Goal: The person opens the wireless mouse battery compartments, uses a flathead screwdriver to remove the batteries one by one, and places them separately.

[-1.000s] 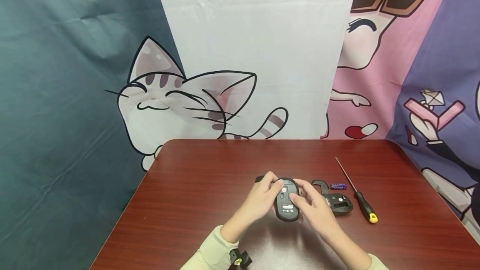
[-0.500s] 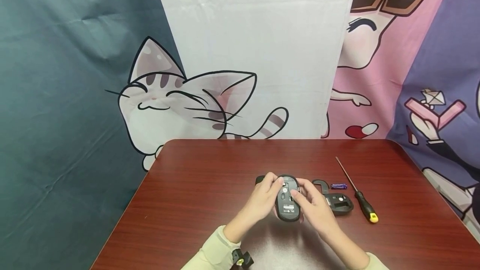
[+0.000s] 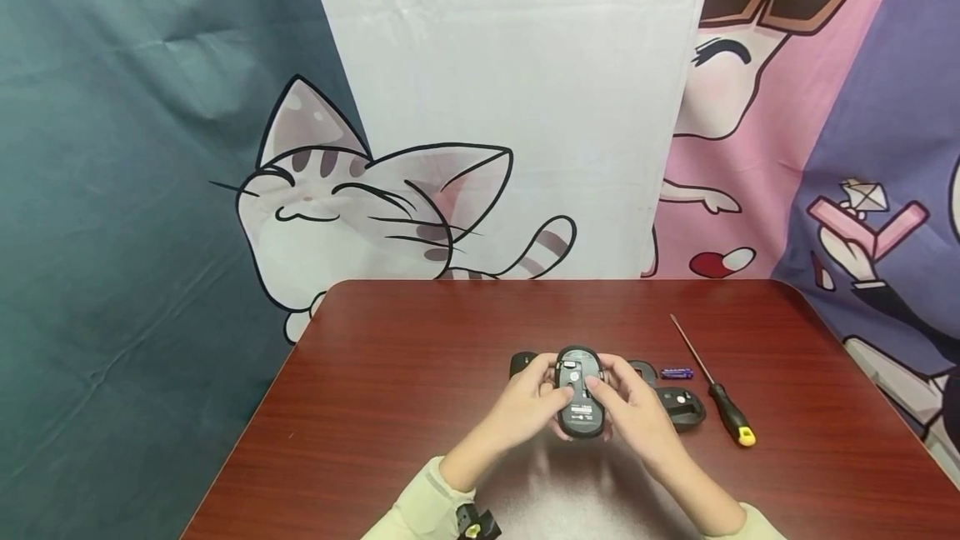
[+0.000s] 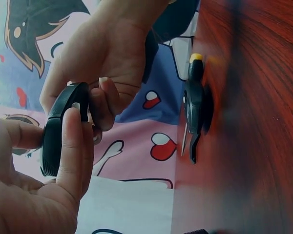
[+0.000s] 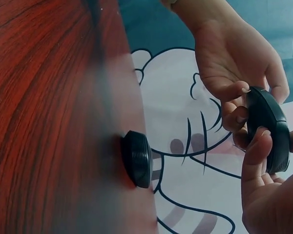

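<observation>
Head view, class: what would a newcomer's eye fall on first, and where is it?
Probably the big smiling cartoon cat on the cloth behind the table. Next, perhaps, the left hand and right hand, holding an upturned mouse above the table. Then the screwdriver with a yellow handle end, lying right of the blue battery.

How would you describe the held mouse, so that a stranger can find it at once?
Find the reddish-brown table, with the left hand and right hand just above it. Between them is a dark mouse, its labelled underside facing the head camera. Unlike the neighbouring mouse, which lies on the table near the screwdriver, this one is held.
</observation>
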Demonstrator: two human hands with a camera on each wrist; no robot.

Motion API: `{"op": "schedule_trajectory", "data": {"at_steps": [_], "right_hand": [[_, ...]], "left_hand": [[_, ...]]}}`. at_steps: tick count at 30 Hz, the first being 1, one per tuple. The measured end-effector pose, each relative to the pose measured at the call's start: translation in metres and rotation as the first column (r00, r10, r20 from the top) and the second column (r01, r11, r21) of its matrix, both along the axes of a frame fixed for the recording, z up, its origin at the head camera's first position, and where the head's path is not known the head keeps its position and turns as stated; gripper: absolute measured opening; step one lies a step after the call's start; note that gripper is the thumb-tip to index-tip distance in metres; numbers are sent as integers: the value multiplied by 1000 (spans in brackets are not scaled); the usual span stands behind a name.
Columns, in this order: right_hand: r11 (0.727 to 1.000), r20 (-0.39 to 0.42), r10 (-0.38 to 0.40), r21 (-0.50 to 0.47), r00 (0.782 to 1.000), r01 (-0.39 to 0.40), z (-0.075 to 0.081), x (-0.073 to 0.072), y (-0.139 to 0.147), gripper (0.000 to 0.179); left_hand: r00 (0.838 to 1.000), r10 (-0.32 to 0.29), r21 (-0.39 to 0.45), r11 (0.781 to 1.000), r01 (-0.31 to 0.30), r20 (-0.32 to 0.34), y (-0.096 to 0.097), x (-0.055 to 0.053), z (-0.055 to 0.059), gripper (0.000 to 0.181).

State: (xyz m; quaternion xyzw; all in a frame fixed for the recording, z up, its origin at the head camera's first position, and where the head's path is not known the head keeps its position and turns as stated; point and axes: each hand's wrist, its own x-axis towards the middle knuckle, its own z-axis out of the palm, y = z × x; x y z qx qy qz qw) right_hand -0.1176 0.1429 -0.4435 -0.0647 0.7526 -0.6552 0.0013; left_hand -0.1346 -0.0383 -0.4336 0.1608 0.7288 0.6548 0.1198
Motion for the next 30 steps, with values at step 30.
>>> {"op": "schedule_trajectory", "data": {"at_steps": [30], "right_hand": [[986,-44,30,166,999,-22,19,-22,21,34]], "left_hand": [[1000,-27,96,995,28,-8,-4,3,-5,42]]}}
